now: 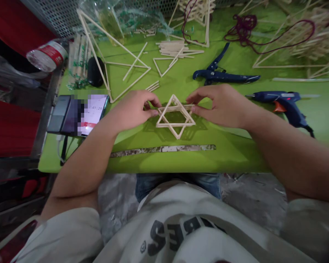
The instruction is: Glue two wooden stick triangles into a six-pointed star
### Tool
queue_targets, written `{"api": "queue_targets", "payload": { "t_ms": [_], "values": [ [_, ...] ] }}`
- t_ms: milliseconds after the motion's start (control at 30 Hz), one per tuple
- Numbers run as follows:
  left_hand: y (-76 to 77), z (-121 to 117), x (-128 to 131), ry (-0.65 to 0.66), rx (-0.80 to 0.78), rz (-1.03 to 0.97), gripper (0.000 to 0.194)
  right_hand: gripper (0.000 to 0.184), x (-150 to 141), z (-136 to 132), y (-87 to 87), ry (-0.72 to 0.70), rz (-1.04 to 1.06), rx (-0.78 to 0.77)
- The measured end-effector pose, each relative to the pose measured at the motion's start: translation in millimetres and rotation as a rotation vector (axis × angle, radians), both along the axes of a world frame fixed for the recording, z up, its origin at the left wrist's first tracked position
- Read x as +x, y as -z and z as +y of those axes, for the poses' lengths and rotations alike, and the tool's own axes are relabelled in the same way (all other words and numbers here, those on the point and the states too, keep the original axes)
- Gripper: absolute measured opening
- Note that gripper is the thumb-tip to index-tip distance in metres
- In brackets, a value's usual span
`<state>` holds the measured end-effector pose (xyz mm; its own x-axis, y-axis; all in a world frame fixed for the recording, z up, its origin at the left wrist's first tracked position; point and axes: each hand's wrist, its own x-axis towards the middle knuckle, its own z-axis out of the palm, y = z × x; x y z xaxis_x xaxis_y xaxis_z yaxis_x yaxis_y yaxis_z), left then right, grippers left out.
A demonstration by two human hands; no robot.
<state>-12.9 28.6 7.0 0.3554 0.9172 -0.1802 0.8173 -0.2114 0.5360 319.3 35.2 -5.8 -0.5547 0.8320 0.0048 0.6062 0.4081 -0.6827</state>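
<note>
A six-pointed star frame (175, 125) built from thin wooden sticks is in front of me, one point facing my body. My left hand (135, 109) pinches its upper left corner between thumb and fingers. On the opposite side, my right hand (220, 106) holds the upper right corner, its thumb against the sticks and its index finger curved above them. Below the star lies a long, narrow, mottled metal strip (168, 149). Several short loose sticks (153, 86) rest just beyond my left hand.
On the green table (164, 164), a blue glue gun (287, 96) and blue cutter (216, 76) lie right. Left are a phone (94, 113) and a large triangular stick frame (130, 84). Behind are a stick pile (172, 49), a small stick triangle (161, 65) and purple cord (242, 27).
</note>
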Motion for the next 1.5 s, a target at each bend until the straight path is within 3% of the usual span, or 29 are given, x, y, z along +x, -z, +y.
{"api": "queue_targets", "payload": {
  "t_ms": [67, 200, 667, 1167, 1367, 1500],
  "values": [
    [-0.8, -1, 2, 0.012, -0.011, -0.004, 0.018, 0.025, -1, 2, -3.3, 0.035, -0.033, -0.017],
    [-2.7, -3, 7, 0.0, -0.021, -0.009, 0.018, 0.02, -2, 4, -5.7, 0.036, -0.037, -0.084],
    [1.7, 2, 6, 0.013, -0.087, -0.045, 0.014, 0.027, 1, 9, -4.0, -0.011, -0.069, -0.131],
    [6.6, 1, 11, 0.163, 0.051, 0.063, 0.026, 0.023, 4, 18, 12.2, -0.016, -0.046, -0.094],
    [6.4, 0, 12, 0.11, 0.045, 0.097, 0.023, 0.026, 2, 19, 16.8, -0.019, -0.057, -0.065],
    [-1.2, 9, -6, 0.0, 0.098, 0.107, 0.028, 0.03, 2, 19, 18.4, -0.018, -0.06, -0.023]
  ]
}}
